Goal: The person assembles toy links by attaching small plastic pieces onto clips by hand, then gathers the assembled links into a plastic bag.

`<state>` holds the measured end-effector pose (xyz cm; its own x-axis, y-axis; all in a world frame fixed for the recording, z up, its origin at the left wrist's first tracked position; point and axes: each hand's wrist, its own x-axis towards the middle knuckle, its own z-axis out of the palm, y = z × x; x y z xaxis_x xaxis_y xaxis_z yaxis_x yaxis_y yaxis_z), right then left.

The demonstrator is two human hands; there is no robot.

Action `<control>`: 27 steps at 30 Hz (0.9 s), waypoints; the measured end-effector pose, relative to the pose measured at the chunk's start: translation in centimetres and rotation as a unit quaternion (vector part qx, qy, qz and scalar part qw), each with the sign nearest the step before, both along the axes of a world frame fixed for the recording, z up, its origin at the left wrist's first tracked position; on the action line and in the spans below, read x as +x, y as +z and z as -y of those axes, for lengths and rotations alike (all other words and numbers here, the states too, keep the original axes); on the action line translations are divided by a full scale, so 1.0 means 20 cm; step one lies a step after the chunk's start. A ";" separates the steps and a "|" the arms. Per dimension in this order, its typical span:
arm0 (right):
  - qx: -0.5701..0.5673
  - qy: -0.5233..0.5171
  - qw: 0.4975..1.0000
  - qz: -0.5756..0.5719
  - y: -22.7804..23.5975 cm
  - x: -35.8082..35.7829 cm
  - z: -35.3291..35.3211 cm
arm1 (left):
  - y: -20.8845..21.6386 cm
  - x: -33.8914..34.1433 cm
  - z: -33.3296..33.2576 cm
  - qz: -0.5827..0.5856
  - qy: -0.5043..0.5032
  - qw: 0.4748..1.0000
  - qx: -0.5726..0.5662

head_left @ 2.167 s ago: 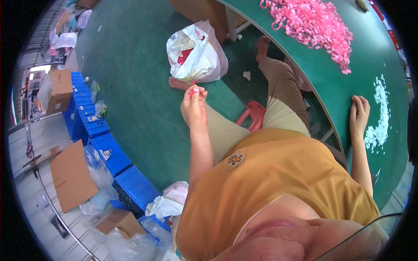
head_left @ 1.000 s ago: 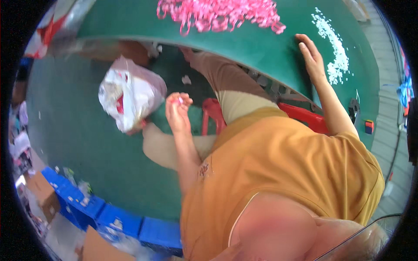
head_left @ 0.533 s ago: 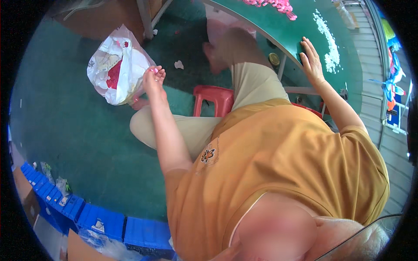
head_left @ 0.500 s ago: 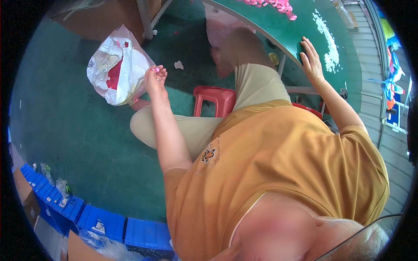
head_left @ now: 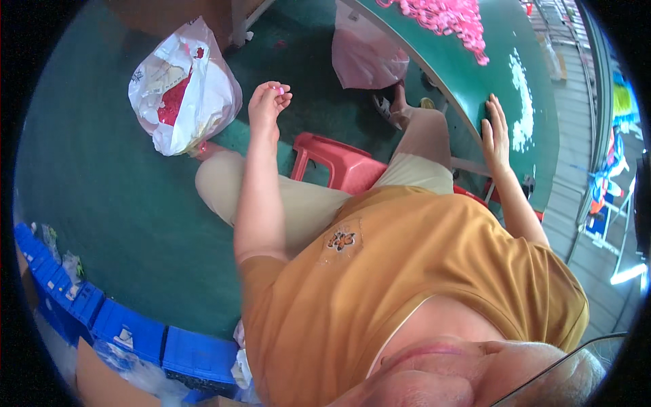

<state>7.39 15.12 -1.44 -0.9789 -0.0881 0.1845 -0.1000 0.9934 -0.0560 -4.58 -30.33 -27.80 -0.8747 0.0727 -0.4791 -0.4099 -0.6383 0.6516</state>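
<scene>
My left hand (head_left: 266, 112) is raised over the floor to the right of an open white plastic bag (head_left: 217, 102). A small bright pink piece (head_left: 279, 91) sits pinched at its fingertips; its exact kind is too small to make out. Red material (head_left: 175, 102) shows through the bag's opening. On the green tabletop (head_left: 505, 74), my right hand (head_left: 496, 132) lies flat near the edge, fingers stretched and nothing in them. A strip of small white pieces (head_left: 522, 102) runs just beyond it. Farther up the table is a heap of pink looped pieces (head_left: 444, 20).
A red plastic stool (head_left: 339, 163) stands between my legs. A pinkish translucent bag (head_left: 366, 57) hangs by the table's edge, near my foot. Blue crates (head_left: 129, 332) line the lower left, with crumpled clear plastic (head_left: 135, 366) beside them. A brown box (head_left: 169, 17) is at the top left.
My left hand has moved right, away from the white bag, with the pink piece still in its fingers. My right hand stays on the table edge. The leg nearer the table has shifted.
</scene>
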 end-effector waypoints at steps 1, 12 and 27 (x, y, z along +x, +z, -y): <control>-0.006 0.041 0.999 -0.015 0.03 0.00 0.10 | 0.02 -0.03 0.03 -0.006 -0.020 0.999 -0.026; -0.300 0.003 0.926 0.230 -1.57 -0.76 0.97 | -0.21 -0.40 0.25 -0.172 -0.075 0.908 -0.375; 0.269 -0.135 0.927 0.225 -2.01 -2.82 0.40 | 0.44 -0.13 0.82 -0.170 -0.087 0.927 -0.322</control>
